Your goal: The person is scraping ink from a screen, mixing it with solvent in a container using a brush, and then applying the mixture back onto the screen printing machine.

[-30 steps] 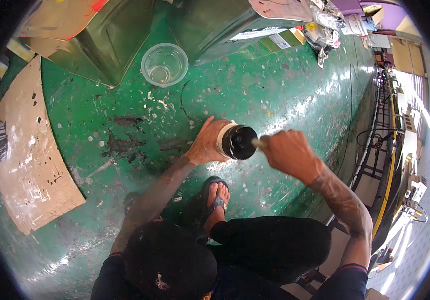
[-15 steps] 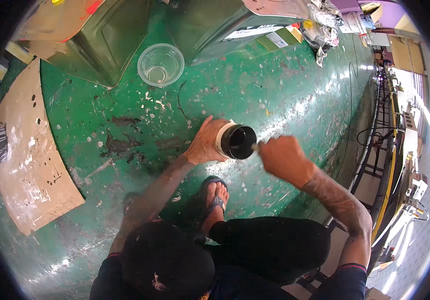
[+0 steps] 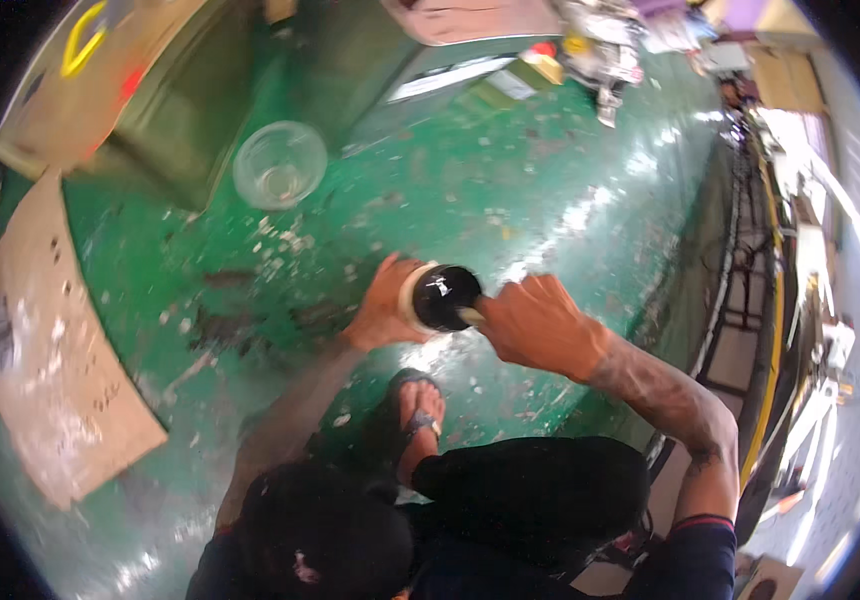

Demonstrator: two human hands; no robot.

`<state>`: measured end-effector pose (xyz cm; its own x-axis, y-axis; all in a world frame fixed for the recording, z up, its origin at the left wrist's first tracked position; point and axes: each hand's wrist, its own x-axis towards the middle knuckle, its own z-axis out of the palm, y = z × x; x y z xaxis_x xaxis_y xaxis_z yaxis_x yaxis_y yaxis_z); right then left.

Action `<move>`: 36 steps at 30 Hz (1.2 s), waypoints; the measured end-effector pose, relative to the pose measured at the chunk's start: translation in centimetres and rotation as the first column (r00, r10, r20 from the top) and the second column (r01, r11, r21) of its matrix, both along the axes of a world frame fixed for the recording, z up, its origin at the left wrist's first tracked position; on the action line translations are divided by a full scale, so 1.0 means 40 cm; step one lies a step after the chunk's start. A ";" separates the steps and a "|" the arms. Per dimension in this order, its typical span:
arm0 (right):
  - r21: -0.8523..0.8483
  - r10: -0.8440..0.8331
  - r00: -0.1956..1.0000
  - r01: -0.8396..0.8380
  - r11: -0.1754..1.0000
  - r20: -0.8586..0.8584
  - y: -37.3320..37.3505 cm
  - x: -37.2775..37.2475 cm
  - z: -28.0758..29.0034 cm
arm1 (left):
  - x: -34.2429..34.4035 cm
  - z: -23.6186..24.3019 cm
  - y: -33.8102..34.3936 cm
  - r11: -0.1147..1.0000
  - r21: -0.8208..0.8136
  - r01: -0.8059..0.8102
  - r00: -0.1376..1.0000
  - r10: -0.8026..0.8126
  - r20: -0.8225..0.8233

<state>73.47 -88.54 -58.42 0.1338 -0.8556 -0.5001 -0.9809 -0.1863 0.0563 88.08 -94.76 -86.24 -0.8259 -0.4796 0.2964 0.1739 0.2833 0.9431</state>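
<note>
My left hand (image 3: 382, 305) is wrapped round the side of a round pot (image 3: 411, 300) with a pale outside. Its mouth faces up at me, and glossy black liquid (image 3: 447, 296) shows inside. Closed at the pot's right rim, my right hand (image 3: 542, 325) grips a thin pale stick (image 3: 469, 316). A short piece of the stick shows between the fist and the rim; its lower end is hidden in the dark pot.
On the green, paint-spotted floor stands a clear plastic tub (image 3: 280, 165), in front of large green containers (image 3: 185, 115). Cardboard (image 3: 75, 380) lies at left, crumpled plastic (image 3: 600, 55) at far right. A rack with cables (image 3: 765, 330) runs along the right. My sandalled foot (image 3: 420, 410) is below the pot.
My view has shifted, with some blur. The right fist has come closer to the pot's rim, and the pot's black liquid now shows more plainly. Both hands keep their hold.
</note>
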 end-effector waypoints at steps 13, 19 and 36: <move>-0.170 -0.096 0.986 0.120 0.978 0.138 -0.051 -0.145 0.562 | -0.129 0.567 -0.178 0.983 -0.147 0.110 0.985 -0.088 0.150; -0.362 -0.243 0.970 0.225 0.905 -0.003 0.018 -0.203 0.925 | -0.246 1.040 -0.180 0.978 -0.121 0.173 0.976 -0.154 0.152; -0.353 -0.460 0.883 0.462 0.814 0.094 0.490 -0.864 2.031 | -0.962 1.950 0.244 0.944 0.047 0.328 0.945 -0.327 -0.025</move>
<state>38.89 -68.95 22.81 -0.3199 -0.9353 -0.1514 -0.9471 0.3198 0.0259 49.60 -85.02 -8.24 -0.9349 -0.1982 0.2944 0.2653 0.1607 0.9507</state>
